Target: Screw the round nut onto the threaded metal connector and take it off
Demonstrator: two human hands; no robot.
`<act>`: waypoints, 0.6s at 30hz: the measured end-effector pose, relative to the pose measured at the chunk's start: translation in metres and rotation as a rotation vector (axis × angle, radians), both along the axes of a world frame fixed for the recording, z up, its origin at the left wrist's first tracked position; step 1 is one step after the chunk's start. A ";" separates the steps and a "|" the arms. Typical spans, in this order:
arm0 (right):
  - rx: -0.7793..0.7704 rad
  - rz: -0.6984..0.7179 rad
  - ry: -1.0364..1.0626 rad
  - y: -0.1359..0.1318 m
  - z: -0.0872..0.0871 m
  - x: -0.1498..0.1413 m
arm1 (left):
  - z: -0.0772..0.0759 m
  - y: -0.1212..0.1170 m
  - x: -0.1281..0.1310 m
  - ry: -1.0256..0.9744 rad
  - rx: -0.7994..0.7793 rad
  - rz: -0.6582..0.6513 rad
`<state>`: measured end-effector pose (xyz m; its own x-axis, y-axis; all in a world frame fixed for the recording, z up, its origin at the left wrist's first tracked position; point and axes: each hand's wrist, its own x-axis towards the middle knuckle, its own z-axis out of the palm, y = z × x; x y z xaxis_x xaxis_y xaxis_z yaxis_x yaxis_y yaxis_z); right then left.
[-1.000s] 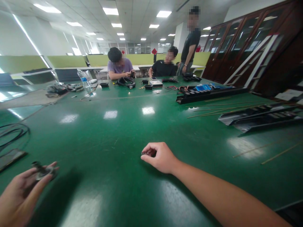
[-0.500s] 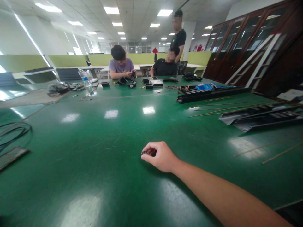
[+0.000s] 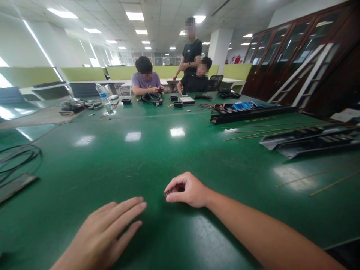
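My right hand (image 3: pixel 189 190) is closed at the middle of the green table (image 3: pixel 126 161), thumb and fingers pinching a small dark block with pale stripes (image 3: pixel 168 193). Most of the block is covered by the fingers, and its exact kind does not show. To the left and nearer to me is my left hand (image 3: pixel 108 228), open, its fingers stretched out toward the right hand. Nothing is in it, and a gap separates its fingertips from the block.
Black metal channels (image 3: pixel 306 140) and thin brass-coloured rods (image 3: pixel 253 133) lie on the right. At left are a coiled black cable (image 3: pixel 19 161) and a flat panel (image 3: pixel 18 187). A water bottle (image 3: pixel 103 93) stands far left. Two people sit across the table; another stands behind.
My left hand has come into view from the lower left. My right hand has shifted slightly left and nearer with the block. The standing person has moved left.
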<state>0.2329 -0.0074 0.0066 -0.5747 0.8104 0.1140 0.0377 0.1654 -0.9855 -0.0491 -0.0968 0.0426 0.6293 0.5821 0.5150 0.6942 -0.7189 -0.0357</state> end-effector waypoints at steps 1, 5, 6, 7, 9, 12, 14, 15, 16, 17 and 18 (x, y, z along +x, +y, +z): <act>-0.010 0.038 0.028 0.001 0.000 0.001 | 0.000 0.009 0.019 0.055 -0.014 -0.076; -0.049 0.094 0.092 0.005 -0.003 0.002 | -0.002 0.047 0.077 -0.016 -0.157 -0.331; -0.073 0.106 0.103 0.006 -0.003 0.003 | -0.004 0.055 0.084 -0.086 -0.180 -0.355; -0.103 0.119 0.113 0.007 -0.004 0.003 | -0.007 0.061 0.089 -0.151 -0.189 -0.374; -0.160 0.140 0.136 0.008 -0.004 0.003 | -0.012 0.068 0.095 -0.245 -0.168 -0.388; -0.212 0.147 0.157 0.007 -0.004 0.003 | -0.014 0.068 0.094 -0.308 -0.112 -0.416; -0.236 0.151 0.146 0.007 -0.005 0.003 | -0.007 0.062 0.083 -0.335 -0.124 -0.394; -0.247 0.156 0.137 0.007 -0.005 0.004 | -0.002 0.058 0.073 -0.338 -0.146 -0.344; -0.256 0.163 0.127 0.007 -0.005 0.004 | 0.005 0.054 0.059 -0.340 -0.169 -0.260; -0.261 0.172 0.117 0.008 -0.006 0.005 | 0.014 0.048 0.042 -0.330 -0.191 -0.140; -0.262 0.183 0.107 0.008 -0.006 0.005 | 0.022 0.042 0.023 -0.305 -0.208 -0.001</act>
<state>0.2380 0.0008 0.0008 -0.7095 0.7045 -0.0170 -0.0756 -0.1001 -0.9921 -0.0261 -0.0545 0.0650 0.4663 0.6934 0.5494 0.6494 -0.6900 0.3196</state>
